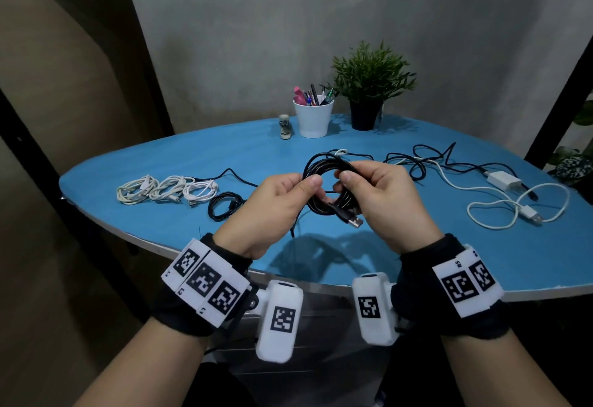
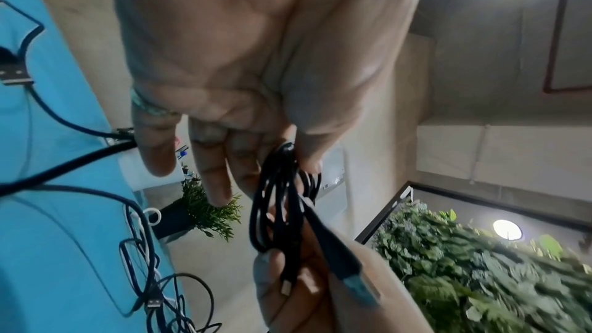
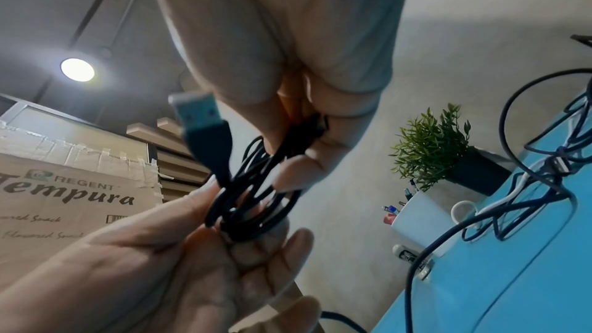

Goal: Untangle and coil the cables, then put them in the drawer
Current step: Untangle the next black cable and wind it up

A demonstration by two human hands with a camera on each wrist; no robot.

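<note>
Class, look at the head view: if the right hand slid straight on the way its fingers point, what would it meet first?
Probably the left hand, just across the black cable coil both hold, though depth is uncertain.

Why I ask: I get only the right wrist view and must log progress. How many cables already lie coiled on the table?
Observer: Four, not counting the held black cable: three white coils and one black coil, all left of the left hand.
Operator: What is not yet coiled?
Observer: A white cable lies loose right of the right hand, near a white charger and a black tangle.
</note>
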